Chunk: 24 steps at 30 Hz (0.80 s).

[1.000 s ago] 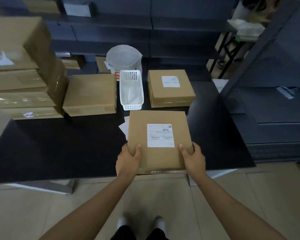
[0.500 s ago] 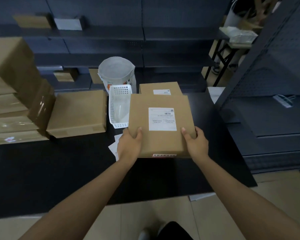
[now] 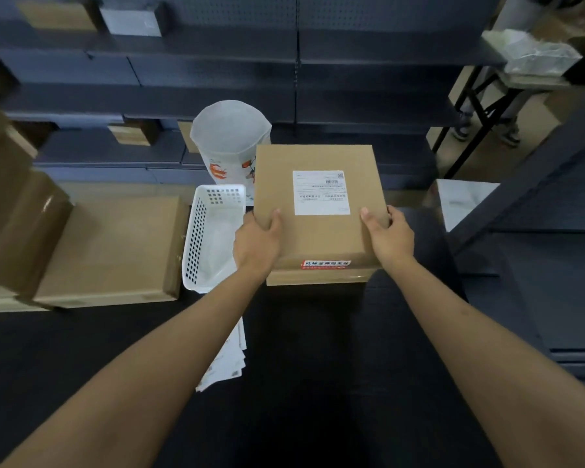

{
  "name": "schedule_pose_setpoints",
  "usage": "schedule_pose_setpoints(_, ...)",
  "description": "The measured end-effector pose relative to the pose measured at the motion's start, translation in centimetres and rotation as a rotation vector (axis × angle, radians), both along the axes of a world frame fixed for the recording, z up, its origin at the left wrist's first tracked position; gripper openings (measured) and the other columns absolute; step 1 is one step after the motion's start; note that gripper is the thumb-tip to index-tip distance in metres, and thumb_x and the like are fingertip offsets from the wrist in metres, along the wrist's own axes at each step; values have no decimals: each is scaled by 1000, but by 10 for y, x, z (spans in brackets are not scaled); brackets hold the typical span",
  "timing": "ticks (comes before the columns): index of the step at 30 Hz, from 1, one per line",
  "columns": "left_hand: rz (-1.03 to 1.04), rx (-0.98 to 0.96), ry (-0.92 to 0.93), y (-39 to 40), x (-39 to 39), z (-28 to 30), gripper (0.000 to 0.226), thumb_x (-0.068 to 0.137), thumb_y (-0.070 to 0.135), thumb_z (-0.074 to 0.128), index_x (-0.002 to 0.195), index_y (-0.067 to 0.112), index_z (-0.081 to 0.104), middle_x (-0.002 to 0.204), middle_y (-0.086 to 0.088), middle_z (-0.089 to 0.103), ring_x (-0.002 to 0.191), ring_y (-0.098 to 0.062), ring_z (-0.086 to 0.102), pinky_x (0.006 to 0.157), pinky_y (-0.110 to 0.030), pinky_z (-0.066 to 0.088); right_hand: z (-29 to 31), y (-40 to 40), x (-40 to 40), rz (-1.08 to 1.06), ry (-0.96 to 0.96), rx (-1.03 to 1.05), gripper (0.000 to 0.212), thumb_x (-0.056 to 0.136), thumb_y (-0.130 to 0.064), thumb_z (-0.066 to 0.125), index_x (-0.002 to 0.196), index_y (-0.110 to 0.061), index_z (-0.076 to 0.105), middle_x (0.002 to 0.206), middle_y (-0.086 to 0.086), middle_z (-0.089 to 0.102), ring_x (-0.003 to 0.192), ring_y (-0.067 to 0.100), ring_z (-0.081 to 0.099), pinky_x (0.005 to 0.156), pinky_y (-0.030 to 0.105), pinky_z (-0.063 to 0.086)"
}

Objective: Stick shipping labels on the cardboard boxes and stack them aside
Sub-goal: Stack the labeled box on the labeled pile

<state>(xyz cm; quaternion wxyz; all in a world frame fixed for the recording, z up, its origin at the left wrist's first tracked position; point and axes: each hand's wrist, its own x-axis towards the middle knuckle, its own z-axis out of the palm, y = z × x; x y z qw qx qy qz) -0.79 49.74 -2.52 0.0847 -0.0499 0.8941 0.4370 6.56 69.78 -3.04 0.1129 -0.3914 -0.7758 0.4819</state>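
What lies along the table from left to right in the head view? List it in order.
Stack of cardboard boxes → flat cardboard box → white basket → left hand → labelled box, gripped by both hands above another box → right hand.

Red sticker (image 3: 325,264): ran along the near edge of the labelled cardboard box (image 3: 321,231), white Chinese characters, too blurred to make out for certain.
Shipping label (image 3: 321,192): carried barcodes and fine print, illegible.
White bucket (image 3: 229,143): bore orange markings, unreadable.
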Motion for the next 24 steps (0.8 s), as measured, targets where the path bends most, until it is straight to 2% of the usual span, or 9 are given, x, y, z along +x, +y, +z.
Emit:
schedule_pose_setpoints(4,-5,-13,-49,11,-8,-24,57,93,55,44,128,10,48,122,-9,60,105,-29,59,81,-34,45,-22,12,-16,26,-71,11,58,89,-53,56,136,-21,46,129,2,57,116,23,55,90,34,42)
schedule_pose_setpoints(9,19,-14,-63,16,-19,-40,57,92,57,45,127,11,49,120,-6,61,105,-28,59,81,-32,44,-34,17,-22,39,-85,20,60,88,-57,55,136,-24,43,125,-3,56,113,20,54,90,37,44)
schedule_pose_setpoints(14,28,-6,-53,16,-22,-43,59,89,61,45,124,14,50,118,-4,63,102,-26,60,87,-40,50,-35,17,-24,32,-105,37,61,87,-60,53,137,-27,41,125,-3,57,113,21,54,91,40,45)
schedule_pose_setpoints(20,-11,3,-86,14,-22,-39,59,91,60,44,129,14,47,120,-4,61,102,-25,60,85,-40,51,-32,17,-23,63,-145,46,62,90,-60,49,139,-25,38,128,1,55,116,25,53,91,41,44)
schedule_pose_setpoints(24,-68,20,-130,7,-24,-32,63,92,59,42,137,15,42,127,-4,58,110,-27,58,92,-42,49,-29,15,-18,84,-183,80,70,89,-66,42,143,-24,33,133,6,54,120,30,52,99,48,45)
